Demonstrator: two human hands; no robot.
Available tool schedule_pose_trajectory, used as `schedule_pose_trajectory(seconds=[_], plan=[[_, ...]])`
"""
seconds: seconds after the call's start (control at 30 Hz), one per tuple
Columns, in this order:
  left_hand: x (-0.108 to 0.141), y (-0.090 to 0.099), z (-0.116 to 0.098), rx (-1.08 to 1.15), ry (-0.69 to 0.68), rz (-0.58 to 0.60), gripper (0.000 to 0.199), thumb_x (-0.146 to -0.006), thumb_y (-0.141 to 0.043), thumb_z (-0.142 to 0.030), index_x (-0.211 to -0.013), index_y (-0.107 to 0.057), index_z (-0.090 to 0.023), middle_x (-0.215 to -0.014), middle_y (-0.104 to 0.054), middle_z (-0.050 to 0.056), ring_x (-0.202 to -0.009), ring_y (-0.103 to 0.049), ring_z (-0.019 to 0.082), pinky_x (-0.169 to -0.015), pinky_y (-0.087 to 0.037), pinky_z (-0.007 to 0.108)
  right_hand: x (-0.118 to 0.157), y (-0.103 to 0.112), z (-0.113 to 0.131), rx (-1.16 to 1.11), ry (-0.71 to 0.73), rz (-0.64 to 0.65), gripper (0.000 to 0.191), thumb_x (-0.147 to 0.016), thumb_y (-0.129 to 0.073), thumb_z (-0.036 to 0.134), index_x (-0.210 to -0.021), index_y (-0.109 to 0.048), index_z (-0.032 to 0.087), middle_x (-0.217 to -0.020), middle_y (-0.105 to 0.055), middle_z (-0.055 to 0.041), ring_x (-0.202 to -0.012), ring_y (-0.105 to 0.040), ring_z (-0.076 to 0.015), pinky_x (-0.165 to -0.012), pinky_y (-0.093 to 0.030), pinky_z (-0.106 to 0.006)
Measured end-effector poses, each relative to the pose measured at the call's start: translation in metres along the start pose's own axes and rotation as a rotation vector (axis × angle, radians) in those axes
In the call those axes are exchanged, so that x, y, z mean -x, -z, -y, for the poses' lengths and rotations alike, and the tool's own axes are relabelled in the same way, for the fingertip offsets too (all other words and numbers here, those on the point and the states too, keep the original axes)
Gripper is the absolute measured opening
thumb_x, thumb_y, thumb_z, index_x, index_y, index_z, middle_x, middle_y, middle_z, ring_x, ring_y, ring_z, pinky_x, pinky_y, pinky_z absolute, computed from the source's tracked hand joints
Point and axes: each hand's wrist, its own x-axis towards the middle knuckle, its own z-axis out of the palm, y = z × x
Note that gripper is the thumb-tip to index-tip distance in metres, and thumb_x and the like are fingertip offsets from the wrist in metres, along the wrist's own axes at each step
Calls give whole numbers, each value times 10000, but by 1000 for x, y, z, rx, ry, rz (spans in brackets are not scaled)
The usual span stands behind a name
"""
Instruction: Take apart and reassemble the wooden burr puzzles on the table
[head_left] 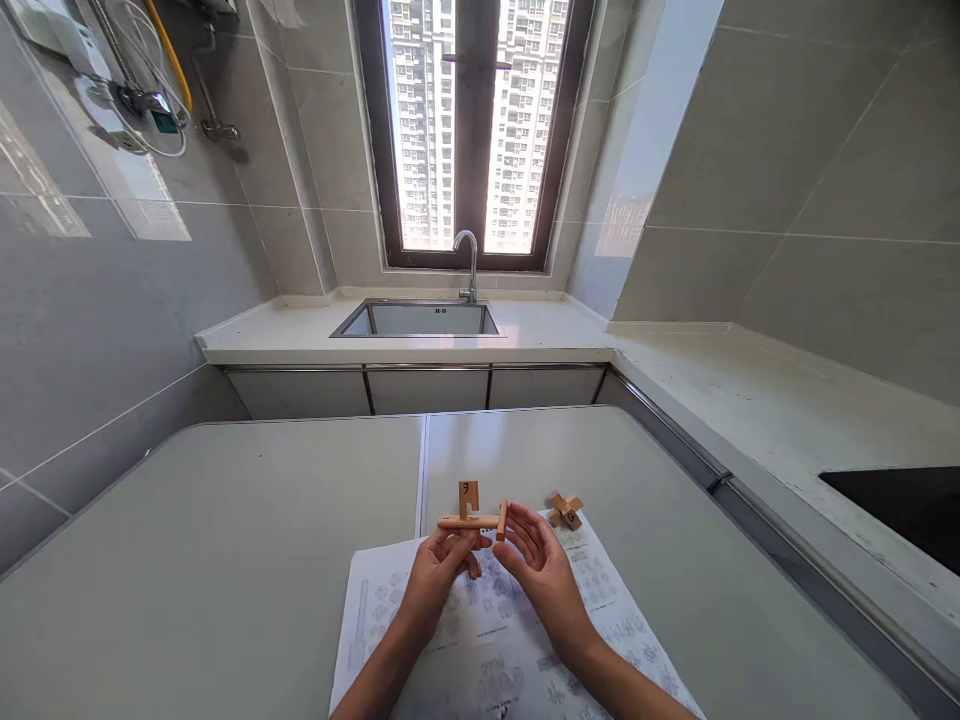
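Observation:
My left hand (pixel 444 568) pinches a light-brown wooden puzzle piece (pixel 480 522) that lies level. Rising from it is a notched wooden block (pixel 468 495) with a dark mark like a 7. At the right end a short wooden piece (pixel 502 521) stands upright against the level one. My right hand (pixel 541 565) is curled at this short piece, thumb below and fingertips beside it; the exact contact is partly hidden. Under both hands lies a printed sheet (pixel 491 635) with many small diagrams. A cross-shaped cluster of wooden pieces (pixel 565 510) rests at the sheet's upper right.
The grey-white table (pixel 247 540) has a seam down its middle. Beyond it, a white counter (pixel 555 325) holds a sink (pixel 420 335) with a faucet (pixel 471 265) below a window. At the right, a black cooktop (pixel 907 510) is set into the counter.

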Motion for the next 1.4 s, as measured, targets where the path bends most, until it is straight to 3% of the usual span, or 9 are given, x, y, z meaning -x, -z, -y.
schedule_pose_trajectory(seconds=[0.2, 0.4, 0.6, 0.8, 0.9, 1.03, 1.17, 1.4], plan=[[2, -1, -1, -93, -41, 6, 450, -816, -804, -522, -1034, -748, -132, -781, -740, 71, -591, -579, 148, -659, -476, 276, -3, 9, 11, 55, -31, 33, 722, -773, -853, 551, -1371, -609, 227, -1454, -622, -136, -1385, -561, -354, -1181, -464, -556], [5, -7, 0, -139, -76, 127, 447, -829, -792, -536, -1023, -762, -135, -737, -715, 54, -553, -581, 135, -614, -481, 260, -4, 8, 19, 13, -127, 160, 716, -730, -896, 516, -1330, -643, 220, -1342, -709, -125, -1338, -608, -360, -1190, -437, -573], [11, -12, -6, -192, -55, 221, 497, -886, -697, -599, -1050, -774, -136, -853, -729, 97, -490, -631, 159, -509, -491, 269, -7, 7, 14, -10, -146, 179, 719, -709, -923, 466, -1327, -654, 216, -1328, -722, -113, -1333, -616, -344, -1197, -427, -558], [9, -10, 0, -191, -45, 278, 494, -953, -610, -599, -1092, -700, -134, -806, -734, 83, -536, -646, 157, -615, -551, 291, -11, 14, 17, 8, -199, 209, 757, -688, -937, 455, -1345, -648, 212, -1348, -714, -103, -1355, -598, -332, -1220, -401, -541], [9, -11, 6, -144, -41, 226, 532, -938, -641, -598, -1222, -551, -157, -838, -753, 77, -518, -666, 169, -583, -543, 297, -12, 15, 20, 12, -205, 208, 764, -686, -935, 478, -1344, -651, 212, -1348, -714, -103, -1363, -590, -339, -1212, -409, -542], [12, -15, 11, -108, -69, 154, 597, -953, -641, -570, -1327, -336, -219, -1044, -770, 109, -547, -708, 179, -646, -577, 348, -11, 16, 23, 15, -253, 195, 756, -714, -920, 491, -1357, -643, 206, -1352, -713, -105, -1353, -599, -329, -1191, -441, -500], [11, -14, 17, -141, -97, 168, 473, -976, -617, -549, -1220, -380, -220, -1160, -739, 132, -554, -685, 144, -628, -567, 333, -11, 17, 19, 3, -254, 197, 740, -717, -921, 484, -1344, -648, 201, -1332, -723, -107, -1324, -623, -325, -1183, -445, -483], [6, -8, 30, -194, -143, 192, 404, -1012, -566, -527, -1192, -439, -189, -1000, -726, 84, -516, -587, 93, -555, -504, 270, -13, 17, 12, 3, -252, 229, 721, -715, -921, 469, -1316, -629, 199, -1292, -739, -122, -1268, -660, -330, -1101, -518, -481]])
